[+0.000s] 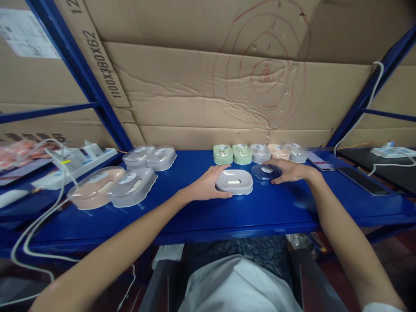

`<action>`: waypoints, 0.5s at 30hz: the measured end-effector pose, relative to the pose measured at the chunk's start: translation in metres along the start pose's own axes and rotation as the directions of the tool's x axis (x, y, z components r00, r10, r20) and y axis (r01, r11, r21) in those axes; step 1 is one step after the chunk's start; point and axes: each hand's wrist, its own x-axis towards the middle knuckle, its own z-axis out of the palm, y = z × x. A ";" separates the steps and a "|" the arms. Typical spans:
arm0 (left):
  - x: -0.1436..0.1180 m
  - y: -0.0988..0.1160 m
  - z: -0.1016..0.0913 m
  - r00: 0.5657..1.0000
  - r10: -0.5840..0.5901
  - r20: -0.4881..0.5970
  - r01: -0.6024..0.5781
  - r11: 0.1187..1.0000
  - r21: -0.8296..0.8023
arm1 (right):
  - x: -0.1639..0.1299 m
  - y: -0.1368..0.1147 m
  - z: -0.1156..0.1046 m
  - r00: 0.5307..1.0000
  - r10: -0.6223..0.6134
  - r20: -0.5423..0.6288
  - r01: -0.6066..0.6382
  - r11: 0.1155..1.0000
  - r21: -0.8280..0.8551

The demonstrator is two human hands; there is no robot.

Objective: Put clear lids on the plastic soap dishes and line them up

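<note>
**Both hands down on soap dishes**

Cupping the grey soap dish (234, 181) mid-shelf with the left hand (208, 185), fingers loosely open along its left edge, not clamped. Resting the right hand (290, 171), fingers spread, against the clear lid (265, 172) just behind and right of that dish. Lying on the blue shelf (195, 216). Lined up behind: a row of dishes (260, 153); off left, four larger covered dishes (130, 177).

— Count of boxes on the shelf (195, 216)?
— Five in the back row (260, 153): two green, one grey, one peach, one white. Four lidded at left (130, 177): three grey, one pink. One open grey base (234, 181); one clear lid (265, 172).
— Other items?
— Two phones (362, 180). One power strip (78, 162).
</note>
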 end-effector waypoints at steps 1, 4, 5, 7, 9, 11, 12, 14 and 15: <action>0.000 0.000 0.000 1.000 0.005 -0.001 -0.005 1.000 0.004 | 0.000 0.000 0.000 1.000 -0.006 -0.002 0.006 1.000 -0.002; 0.001 -0.001 0.000 1.000 0.024 -0.008 -0.024 1.000 0.003 | 0.000 -0.003 0.000 1.000 -0.023 -0.009 0.023 1.000 -0.003; 0.001 -0.001 0.000 1.000 0.026 -0.010 -0.026 1.000 0.002 | 0.000 -0.005 0.000 1.000 -0.028 -0.011 0.028 1.000 0.000; 0.001 -0.001 0.000 1.000 0.021 -0.012 -0.021 1.000 0.003 | -0.001 -0.009 -0.001 0.999 -0.034 -0.013 0.034 0.999 0.006; 0.001 0.000 0.000 1.000 0.011 -0.011 -0.011 1.000 0.004 | -0.001 -0.012 -0.001 1.000 -0.025 -0.010 0.025 1.000 0.013; 0.001 0.001 0.000 1.000 0.002 -0.010 -0.002 1.000 0.004 | -0.001 -0.015 -0.001 1.000 -0.007 -0.012 0.007 1.000 0.013; 0.001 0.001 0.000 1.000 -0.001 -0.010 0.001 1.000 0.004 | -0.001 -0.016 -0.002 1.000 0.000 -0.024 0.000 1.000 0.012; 0.001 0.001 0.000 1.000 -0.003 -0.010 0.003 1.000 0.005 | -0.003 -0.021 -0.003 0.997 -0.005 -0.081 0.006 1.000 0.009; 0.001 0.001 -0.001 1.000 -0.003 -0.011 0.003 1.000 0.005 | -0.004 -0.025 -0.005 0.992 -0.020 -0.126 0.021 1.000 0.008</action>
